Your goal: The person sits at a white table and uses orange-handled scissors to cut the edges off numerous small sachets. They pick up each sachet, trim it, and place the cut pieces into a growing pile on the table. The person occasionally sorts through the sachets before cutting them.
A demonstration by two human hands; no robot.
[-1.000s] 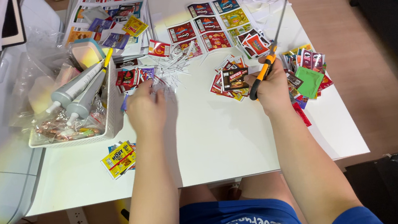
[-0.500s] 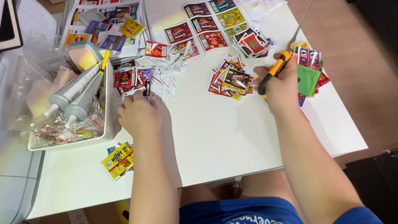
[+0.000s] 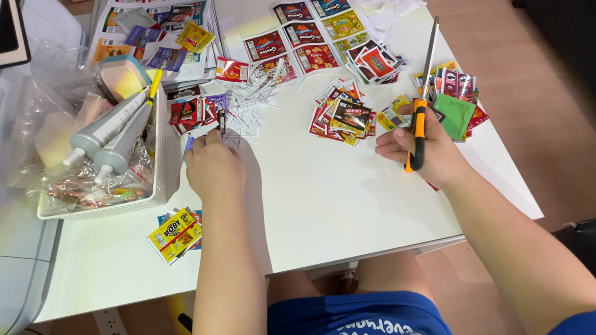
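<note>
My right hand (image 3: 429,151) is closed around one pair of scissors (image 3: 423,103), blades up, near the tabletop's (image 3: 332,201) right edge. My left hand (image 3: 213,169) pinches small cutouts (image 3: 220,120) beside one basket (image 3: 160,158) holding two tubes (image 3: 108,134). Bare tabletop lies between my arms.

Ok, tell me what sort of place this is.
Probably a home craft desk: a white table strewn with small printed cutouts, scissors in the right hand, and a white basket with glue tubes near the left hand.

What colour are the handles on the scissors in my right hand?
Orange and black handles on the scissors, gripped by the right hand; seen in the head view.
</note>
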